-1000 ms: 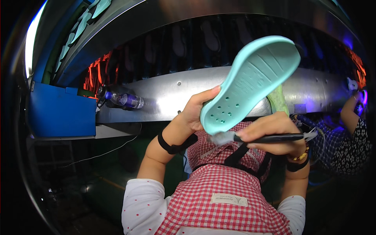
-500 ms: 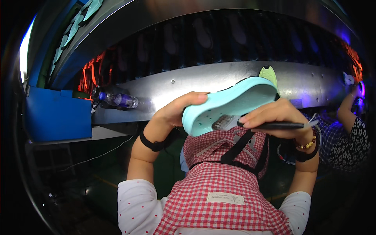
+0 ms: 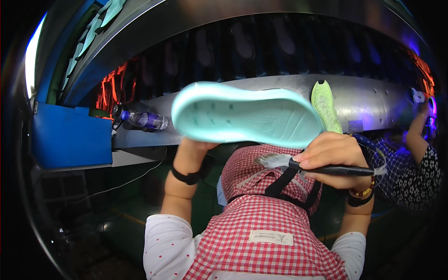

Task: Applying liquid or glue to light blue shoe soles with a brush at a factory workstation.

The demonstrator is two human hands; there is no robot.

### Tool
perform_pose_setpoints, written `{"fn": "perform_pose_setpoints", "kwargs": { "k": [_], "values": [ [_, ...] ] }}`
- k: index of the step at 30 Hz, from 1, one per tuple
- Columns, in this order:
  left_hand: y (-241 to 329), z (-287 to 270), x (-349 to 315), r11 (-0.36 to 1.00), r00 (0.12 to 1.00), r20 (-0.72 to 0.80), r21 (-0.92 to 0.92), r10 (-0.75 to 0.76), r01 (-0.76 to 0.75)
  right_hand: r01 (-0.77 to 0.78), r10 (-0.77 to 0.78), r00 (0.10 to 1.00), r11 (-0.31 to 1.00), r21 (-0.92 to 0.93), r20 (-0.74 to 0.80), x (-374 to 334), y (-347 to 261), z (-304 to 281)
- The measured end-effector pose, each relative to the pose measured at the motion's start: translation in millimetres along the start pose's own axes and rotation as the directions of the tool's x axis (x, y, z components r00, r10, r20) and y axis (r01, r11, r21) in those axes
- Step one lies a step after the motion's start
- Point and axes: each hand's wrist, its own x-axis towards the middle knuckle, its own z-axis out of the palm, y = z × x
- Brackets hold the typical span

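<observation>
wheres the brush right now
In the head view, right of centre, the brush is in the right hand, just below the teal shoe sole.

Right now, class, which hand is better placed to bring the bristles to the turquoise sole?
The right hand, probably: it holds the brush by its black handle, bristles pointing left, below the turquoise sole in view. The left hand, mostly hidden by the sole, seems busy supporting it.

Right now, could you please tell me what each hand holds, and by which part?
The left hand holds the turquoise shoe sole by its left end, fingers hidden behind it; the right hand grips the brush by its black handle.
</observation>
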Motion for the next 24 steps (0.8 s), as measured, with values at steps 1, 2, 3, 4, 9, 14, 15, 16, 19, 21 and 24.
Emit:
{"fn": "perform_pose_setpoints", "kwargs": {
  "k": [1,2,3,4,9,14,15,16,19,21,24],
  "values": [
    [-15.7,-5.7,6.9,0.984,0.985,0.016,0.063,0.169,-0.170,0.011,-0.009,0.995,1.000,0.021,-0.096,3.2,-4.6,5.6],
    [-22.6,-3.8,16.5,0.981,0.961,-0.218,-0.062,0.169,-0.186,0.028,-0.019,0.981,0.999,0.041,-0.192,6.8,-7.9,9.2],
    [-36.5,2.8,21.4,0.984,0.979,-0.118,0.081,0.168,-0.159,-0.039,0.051,0.974,0.998,0.056,-0.222,9.1,-4.6,16.1],
    [-46.8,5.1,27.1,0.985,0.985,-0.097,0.110,0.142,-0.131,-0.160,0.178,0.948,0.983,0.087,-0.264,10.3,-0.1,18.2],
    [-72.0,-3.8,30.2,0.989,0.984,-0.105,0.046,0.145,-0.140,-0.207,0.222,0.869,0.975,0.084,-0.441,16.6,31.3,37.8],
    [-56.1,-21.6,24.2,0.917,0.869,-0.309,0.233,0.386,-0.324,-0.031,0.012,0.997,0.965,-0.260,-0.074,-10.3,16.6,44.9],
    [-53.4,-22.2,21.4,0.906,0.884,-0.226,0.214,0.410,-0.365,-0.019,0.013,1.000,0.974,-0.224,-0.028,-13.5,14.4,41.0],
    [-53.2,-16.8,22.8,0.902,0.871,-0.259,0.235,0.417,-0.362,-0.028,0.021,0.999,0.985,-0.169,-0.041,-11.8,13.2,34.5],
    [-57.6,-6.8,31.6,0.929,0.906,-0.230,0.197,0.356,-0.314,-0.150,0.171,0.951,0.983,0.102,-0.256,9.0,7.1,22.2],
    [-62.9,4.6,34.0,0.928,0.887,-0.292,0.219,0.357,-0.301,-0.122,0.102,0.916,0.992,-0.028,-0.387,24.6,15.9,26.9],
    [-56.2,-2.0,29.3,0.832,0.868,-0.130,0.382,0.479,-0.402,0.014,-0.009,0.976,1.000,0.018,-0.219,22.8,8.4,43.4]
  ]
}}
